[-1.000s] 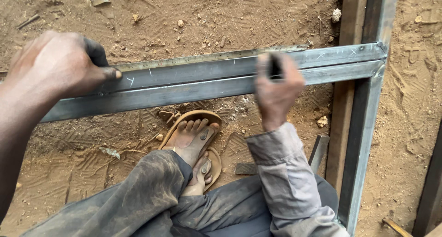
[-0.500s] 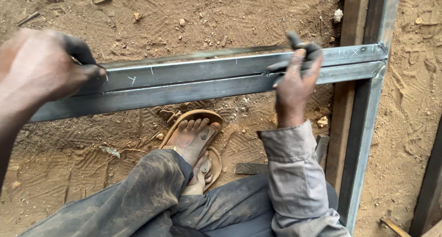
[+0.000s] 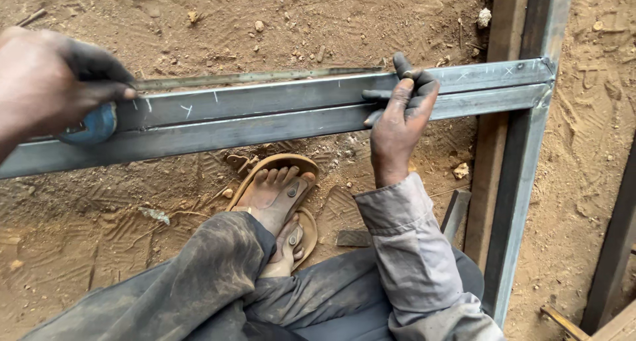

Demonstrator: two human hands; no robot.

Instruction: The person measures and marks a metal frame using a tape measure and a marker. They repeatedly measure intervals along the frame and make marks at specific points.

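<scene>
Two grey steel tubes [image 3: 265, 119] lie side by side across the sandy ground, with white chalk marks on the far one. My left hand [image 3: 56, 82] grips a blue tape measure case [image 3: 91, 125] at the tubes' left end. Its metal tape blade [image 3: 252, 78] runs along the far edge of the tubes toward the right. My right hand [image 3: 401, 125] rests on the tubes with dirty fingers bent over them, pinning the blade's end. The tubes' right end meets a long steel frame bar [image 3: 523, 182].
My foot in a brown sandal [image 3: 275, 192] sits just below the tubes, my knees in grey trousers nearer me. A wooden plank [image 3: 491, 175] lies beside the frame bar. Small metal offcuts [image 3: 351, 238] and stones dot the sand. More timber lies at the far right [image 3: 613, 261].
My right hand slid to the right along the tubes, drawing the tape blade out. My left hand shifted left, and the blue case now shows beneath it.
</scene>
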